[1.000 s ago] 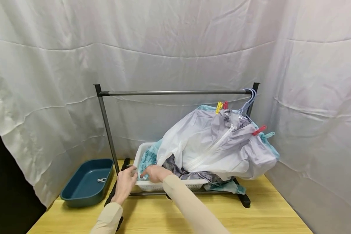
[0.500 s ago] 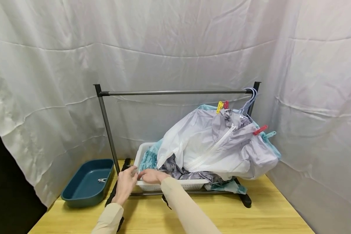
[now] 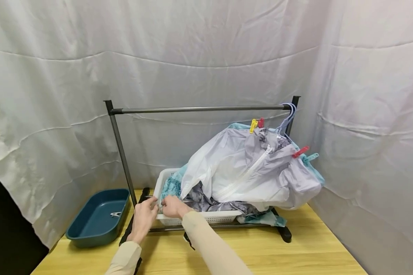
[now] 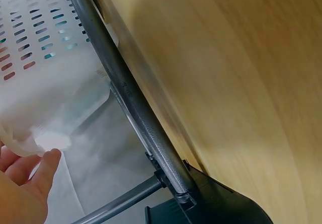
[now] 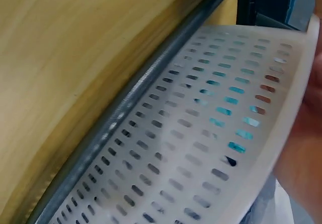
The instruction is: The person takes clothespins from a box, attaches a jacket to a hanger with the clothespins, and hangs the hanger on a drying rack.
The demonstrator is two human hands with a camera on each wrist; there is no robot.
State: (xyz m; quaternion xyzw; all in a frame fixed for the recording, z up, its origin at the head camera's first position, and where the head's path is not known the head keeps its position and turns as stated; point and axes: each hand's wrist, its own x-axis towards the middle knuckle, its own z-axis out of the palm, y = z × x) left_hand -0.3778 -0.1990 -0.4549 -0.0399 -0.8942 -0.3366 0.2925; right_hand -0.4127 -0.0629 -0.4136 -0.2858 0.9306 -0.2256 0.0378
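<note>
A low white perforated basket (image 3: 210, 218) holds teal crumpled cloth (image 3: 172, 187) and grey patterned cloth (image 3: 197, 198). My left hand (image 3: 144, 215) is at its front left corner; in the left wrist view the thumb and fingers pinch the white rim (image 4: 37, 146). Close beside it, my right hand (image 3: 173, 207) reaches over the front rim into the same corner. Its fingers are down inside, behind the basket wall (image 5: 236, 58) in the right wrist view, and I cannot tell what they hold. A white and lilac zipped jacket (image 3: 223, 168) drapes over the basket's right part.
A dark metal rack (image 3: 196, 110) stands around the basket. The jacket hangs from a pale blue hanger (image 3: 286, 120) at its right end, with yellow (image 3: 252, 126), red (image 3: 300, 152) and teal clothespins (image 3: 312, 156). A dark teal tub (image 3: 98, 217) at left holds a white clothespin (image 3: 116, 214).
My right hand has moved from over the teal cloth into the basket's front left corner, near the left hand. The left hand stays at the rim. The head view has shifted slightly.
</note>
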